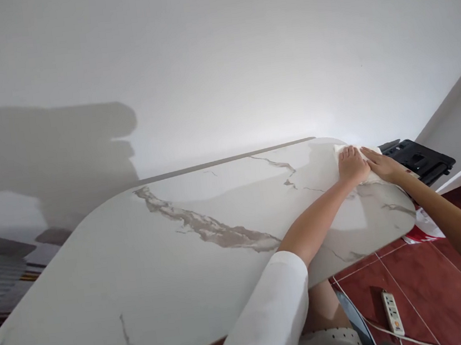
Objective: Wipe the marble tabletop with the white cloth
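A marble-patterned white tabletop (178,291) with rounded corners stretches across the view beside the wall. At its far right end lies a crumpled white cloth (339,149). My left hand (353,165) is closed over the cloth, its fingers bent and pressing down on it. Close against it, my right hand (384,167) rests on the cloth's right side with fingers stretched out, their tips near my left hand. Both hands hide much of the cloth.
A white wall (218,73) runs along the tabletop's back edge. Beyond the right end sits a black plastic object (426,159). On the red tiled floor (415,273) are a white power strip (392,312) with its cord and a red-and-white bag-like item (428,226).
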The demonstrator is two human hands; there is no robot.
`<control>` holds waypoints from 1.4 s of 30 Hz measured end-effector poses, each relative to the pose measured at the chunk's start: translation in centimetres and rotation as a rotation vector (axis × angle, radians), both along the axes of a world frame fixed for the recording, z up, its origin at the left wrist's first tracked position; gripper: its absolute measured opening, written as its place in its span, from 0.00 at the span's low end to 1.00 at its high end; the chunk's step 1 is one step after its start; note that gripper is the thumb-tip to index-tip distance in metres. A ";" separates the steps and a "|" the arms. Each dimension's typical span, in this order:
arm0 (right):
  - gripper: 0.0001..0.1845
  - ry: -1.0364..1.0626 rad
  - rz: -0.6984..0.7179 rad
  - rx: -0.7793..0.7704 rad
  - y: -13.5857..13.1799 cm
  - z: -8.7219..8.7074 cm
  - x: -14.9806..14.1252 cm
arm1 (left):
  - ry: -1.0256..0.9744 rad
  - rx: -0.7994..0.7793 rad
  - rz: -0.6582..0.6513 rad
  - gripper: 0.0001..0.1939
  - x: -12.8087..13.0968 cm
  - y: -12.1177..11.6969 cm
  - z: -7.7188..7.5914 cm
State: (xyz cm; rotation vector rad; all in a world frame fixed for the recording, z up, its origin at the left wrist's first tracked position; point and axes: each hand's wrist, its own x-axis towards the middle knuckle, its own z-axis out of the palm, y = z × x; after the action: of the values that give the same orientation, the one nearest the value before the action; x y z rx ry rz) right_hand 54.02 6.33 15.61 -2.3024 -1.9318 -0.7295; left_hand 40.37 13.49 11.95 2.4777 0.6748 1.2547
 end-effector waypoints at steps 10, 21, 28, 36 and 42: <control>0.30 -0.042 -0.046 0.019 9.0 2.0 -0.7 | 0.005 -0.059 -0.007 0.27 0.7 8.5 1.3; 0.30 -0.045 -0.044 -0.085 14.5 0.2 -9.9 | 0.026 0.063 0.050 0.23 -8.7 14.6 -2.2; 0.31 0.091 0.141 -0.151 19.3 -4.3 -16.6 | 0.093 0.113 0.166 0.20 -15.6 19.0 -7.1; 0.28 0.258 0.352 -0.259 23.0 -1.0 -9.8 | 0.393 -0.014 0.287 0.25 -10.0 21.3 -2.8; 0.25 0.300 0.459 -0.224 25.2 -4.0 -21.7 | 0.482 -0.179 0.363 0.28 -22.7 22.8 -4.2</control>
State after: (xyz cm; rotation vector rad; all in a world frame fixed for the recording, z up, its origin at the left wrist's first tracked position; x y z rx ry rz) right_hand 32.35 31.55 11.62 -1.8112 -2.3477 -0.1219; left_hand 17.70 36.31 7.73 2.5920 1.3405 0.6426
